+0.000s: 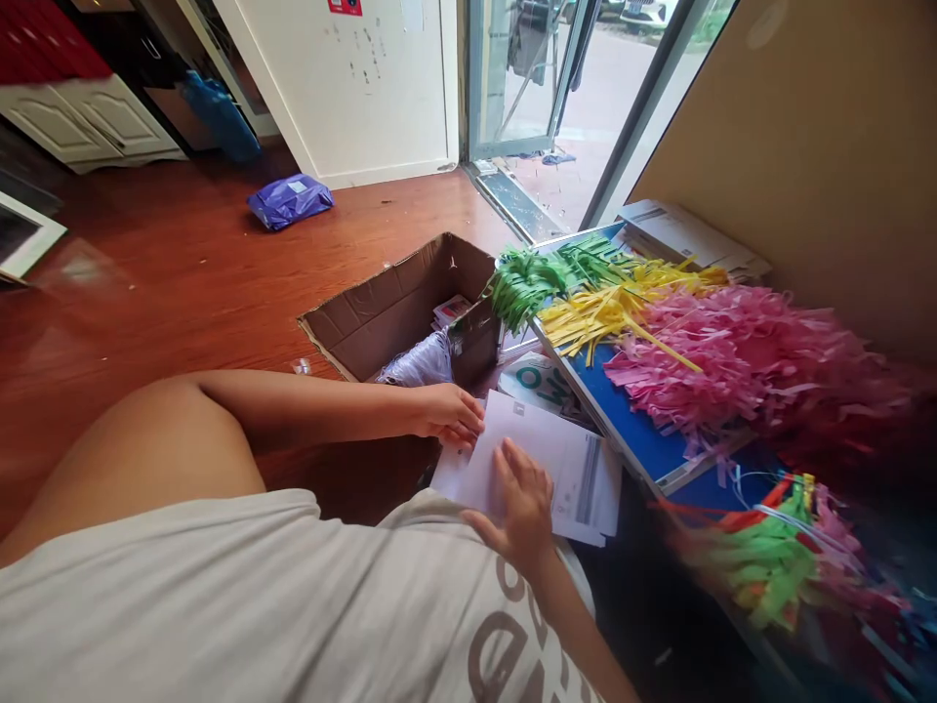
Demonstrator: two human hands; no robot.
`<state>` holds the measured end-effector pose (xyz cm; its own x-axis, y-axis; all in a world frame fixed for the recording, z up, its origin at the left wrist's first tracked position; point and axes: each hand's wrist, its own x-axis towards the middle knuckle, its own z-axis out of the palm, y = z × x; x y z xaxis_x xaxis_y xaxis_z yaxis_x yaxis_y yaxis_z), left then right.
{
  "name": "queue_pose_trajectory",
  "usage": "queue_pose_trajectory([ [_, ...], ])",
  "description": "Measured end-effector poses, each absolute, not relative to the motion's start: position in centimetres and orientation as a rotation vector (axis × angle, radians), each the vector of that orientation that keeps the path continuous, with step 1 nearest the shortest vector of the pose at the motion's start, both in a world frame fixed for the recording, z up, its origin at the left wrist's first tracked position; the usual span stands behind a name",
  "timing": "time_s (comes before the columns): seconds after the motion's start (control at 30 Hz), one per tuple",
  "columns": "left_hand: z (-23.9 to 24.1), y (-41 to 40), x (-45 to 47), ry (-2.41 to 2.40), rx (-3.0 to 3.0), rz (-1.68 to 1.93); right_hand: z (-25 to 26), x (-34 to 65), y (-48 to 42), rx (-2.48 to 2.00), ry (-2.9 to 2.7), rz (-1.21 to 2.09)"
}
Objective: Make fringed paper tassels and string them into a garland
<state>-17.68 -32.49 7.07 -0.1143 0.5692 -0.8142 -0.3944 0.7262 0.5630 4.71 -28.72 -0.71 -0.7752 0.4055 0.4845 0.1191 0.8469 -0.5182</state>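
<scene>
A flat white carton point(567, 459) with grey printing lies across my lap, at a slant. My right hand point(521, 503) rests flat on it, the thumb spread away from the fingers. At its left edge, my left hand point(452, 415) has its fingers bent together on the carton's border. Another white layer point(450, 474) shows beneath, below my left hand; whether it belongs to the same carton I cannot tell.
An open cardboard box point(381, 303) on the floor holds white stringy material point(421, 361). On the blue table point(590, 376) at right lie green point(531, 283), yellow point(586, 322) and pink paper fringes point(739, 342), with white cartons point(688, 234) behind. A purple parcel point(291, 200) lies near the door.
</scene>
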Motion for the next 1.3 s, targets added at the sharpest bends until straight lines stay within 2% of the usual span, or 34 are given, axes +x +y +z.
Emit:
queue_pose_trajectory([
  [0.13, 7.7, -33.0, -17.0, 1.396, 0.170, 0.828, 0.9, 3.4, -28.1, -0.567, -2.185, 0.882],
  [0.33, 8.2, -33.0, -16.4, 1.397, 0.240, 0.767, 2.6, 1.0, -28.5, -0.638, -2.102, 1.011],
  [0.5, 9.2, -32.8, -16.4, 1.393, 0.280, 0.763, 4.4, 7.5, -26.9, -0.608, -2.183, 1.152],
  [0.67, 10.9, -31.4, -15.8, 1.307, 0.234, 0.782, 5.3, 14.2, -26.7, -0.620, -2.492, 0.516],
  [0.8, 13.2, -29.5, -14.3, 1.207, 0.265, 0.785, 5.2, 12.6, -27.7, -0.424, -2.471, 0.337],
  [0.93, 16.4, -28.4, -13.2, 1.316, 0.801, 0.543, 5.9, 13.1, -26.8, -0.441, -2.308, 0.346],
  [1.07, 19.3, -27.9, -11.3, 1.425, 1.929, 0.265, 8.5, 17.0, -26.3, -0.537, -2.363, 0.551],
  [1.17, 20.4, -27.2, -9.2, 1.193, 2.509, 0.373, 10.2, 18.9, -26.6, -0.602, -2.348, 0.649],
  [1.3, 20.1, -25.7, -5.9, 0.687, 2.737, 0.396, 10.2, 19.0, -27.3, -0.584, -2.247, 0.554],
])
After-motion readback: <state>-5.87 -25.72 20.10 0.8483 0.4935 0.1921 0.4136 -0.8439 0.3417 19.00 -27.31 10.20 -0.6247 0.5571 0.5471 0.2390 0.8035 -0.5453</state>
